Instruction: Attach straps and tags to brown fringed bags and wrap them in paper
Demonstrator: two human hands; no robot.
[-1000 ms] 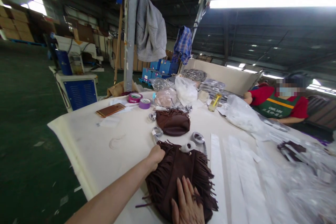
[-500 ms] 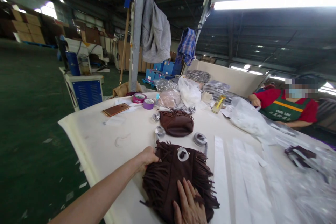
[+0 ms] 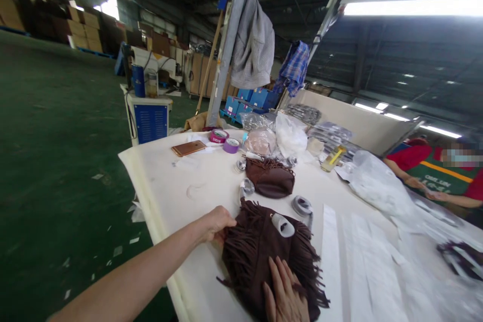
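Note:
A dark brown fringed bag (image 3: 260, 256) lies on the white table (image 3: 211, 186) in front of me. My left hand (image 3: 219, 225) pinches the bag's upper left edge, by the fringe. My right hand (image 3: 287, 289) rests flat on the lower front of the bag, fingers stretched out. Near the bag's top sits a white wrapped piece (image 3: 283, 225), apparently around its clasp. Wrapped strap coils (image 3: 302, 205) lie just beyond the top edge. Behind is a second, smaller brown fringed bag (image 3: 270, 179).
Left of the bags lie a phone (image 3: 188, 148) and tape rolls (image 3: 231, 145). Plastic bags (image 3: 290, 136) and a bottle with yellow (image 3: 333, 158) stand further back. White strips (image 3: 329, 261) lie to the right. A person in a green apron (image 3: 437, 176) works across the table.
The view has swung left, so everything sits further right. The white piece at the bag's top has tipped over. The co-worker's hands have come together. Both my hands remain on the bag.

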